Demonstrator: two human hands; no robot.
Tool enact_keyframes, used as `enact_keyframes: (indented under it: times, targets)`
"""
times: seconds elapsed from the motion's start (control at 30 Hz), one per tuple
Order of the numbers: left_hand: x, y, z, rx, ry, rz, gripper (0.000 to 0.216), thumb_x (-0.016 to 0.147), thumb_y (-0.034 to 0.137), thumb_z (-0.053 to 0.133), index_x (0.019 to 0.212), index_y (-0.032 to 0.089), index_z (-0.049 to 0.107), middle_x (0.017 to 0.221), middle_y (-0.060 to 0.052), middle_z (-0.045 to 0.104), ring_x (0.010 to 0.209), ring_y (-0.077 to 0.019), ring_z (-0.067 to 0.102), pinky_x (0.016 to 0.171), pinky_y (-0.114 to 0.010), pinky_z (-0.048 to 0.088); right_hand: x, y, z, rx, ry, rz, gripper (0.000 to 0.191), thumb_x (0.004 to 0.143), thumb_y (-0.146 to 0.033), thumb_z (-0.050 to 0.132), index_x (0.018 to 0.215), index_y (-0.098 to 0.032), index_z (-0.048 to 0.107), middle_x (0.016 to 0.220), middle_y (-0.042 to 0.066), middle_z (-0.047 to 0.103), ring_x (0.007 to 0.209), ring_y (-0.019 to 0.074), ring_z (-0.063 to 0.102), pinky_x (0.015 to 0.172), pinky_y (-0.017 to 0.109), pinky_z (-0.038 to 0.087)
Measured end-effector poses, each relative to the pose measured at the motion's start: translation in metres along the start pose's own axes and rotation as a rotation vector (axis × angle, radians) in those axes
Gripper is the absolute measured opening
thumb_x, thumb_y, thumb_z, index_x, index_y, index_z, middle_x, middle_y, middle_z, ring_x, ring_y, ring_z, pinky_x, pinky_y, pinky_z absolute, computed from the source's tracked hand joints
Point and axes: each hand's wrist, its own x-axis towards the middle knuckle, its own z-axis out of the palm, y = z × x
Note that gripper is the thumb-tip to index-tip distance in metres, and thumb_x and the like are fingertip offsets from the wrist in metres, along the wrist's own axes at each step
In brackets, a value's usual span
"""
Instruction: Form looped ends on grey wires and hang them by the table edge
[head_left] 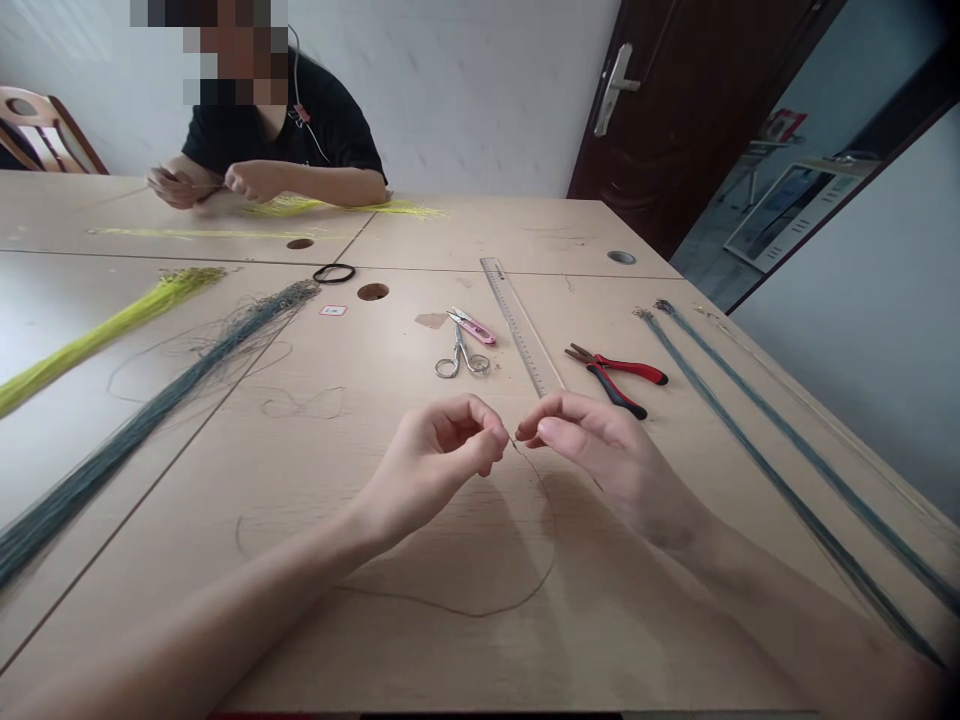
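My left hand [450,445] is closed in a pinch, thumb against forefinger, on the end of a thin cord [480,613]. From that pinch the cord curves down to the right, then loops back left across the table under my left forearm. Close beside it, my right hand [600,450] has its fingers curled with thumb and forefinger near the same cord end; whether it grips the cord is too small to make out. Just beyond my hands lie a clear ruler [517,325], red-and-black pliers [615,375], silver scissors [461,358] and pink thread snips [474,326].
Bundles of blue-grey cord [187,385] and yellow cord [112,335] lie at left. More blue-grey strands [720,420] stretch along the right. A black band [334,273] and a small label [334,310] lie near a table hole [373,292]. Across the table, a person [322,130] handles yellow strands.
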Motion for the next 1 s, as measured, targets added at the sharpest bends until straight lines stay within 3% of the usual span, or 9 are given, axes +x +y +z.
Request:
enact_keyframes:
  times: [0.13,0.37,0.6,0.77,1.0]
  targets:
    - [0.001,-0.001,0.000,0.024,-0.016,-0.021,0.017,0.077,0.018,0.054,0.061,0.015,0.052,0.055,0.005,0.046,0.054,-0.0072,0.039,0.051,-0.020,0.030,0.000,-0.001,0.001,-0.044,-0.065,-0.024,0.016,0.085,-0.034,0.053,0.087,-0.023,0.065,0.076,-0.001,0.060,0.073,0.0124,0.056,0.065,0.025,0.043]
    - [0.002,-0.002,-0.001,0.033,-0.056,-0.049,0.016,0.078,0.014,0.053,0.062,0.015,0.055,0.056,0.005,0.047,0.055,-0.0071,0.040,0.054,-0.020,0.030,0.002,0.003,0.002,-0.143,-0.055,-0.072,0.016,0.086,-0.031,0.053,0.077,-0.021,0.063,0.071,-0.002,0.057,0.069,0.0120,0.055,0.066,0.026,0.043]
    - [0.002,-0.003,-0.001,-0.007,-0.100,-0.089,0.018,0.080,0.020,0.050,0.064,0.015,0.055,0.058,0.003,0.049,0.056,-0.0087,0.040,0.054,-0.023,0.029,0.003,0.009,0.004,-0.389,0.007,-0.489,0.014,0.087,-0.014,0.048,0.079,-0.020,0.058,0.078,-0.001,0.059,0.076,0.0117,0.054,0.072,0.027,0.042]
    - [0.003,-0.008,0.001,-0.039,-0.129,-0.125,0.020,0.081,0.025,0.050,0.064,0.015,0.054,0.060,0.002,0.047,0.060,-0.0104,0.042,0.058,-0.024,0.032,0.004,0.014,0.004,-0.794,0.126,-0.795,0.010,0.085,-0.010,0.048,0.082,-0.017,0.056,0.081,0.004,0.060,0.081,0.0166,0.054,0.074,0.033,0.042]
    - [0.002,-0.008,0.002,-0.049,-0.153,-0.125,0.024,0.083,0.031,0.046,0.068,0.016,0.055,0.062,0.000,0.049,0.063,-0.0121,0.045,0.063,-0.026,0.036,0.005,0.014,0.002,-0.888,0.205,-0.837,0.010,0.085,-0.010,0.049,0.080,-0.017,0.053,0.078,0.003,0.060,0.079,0.0164,0.053,0.074,0.033,0.040]
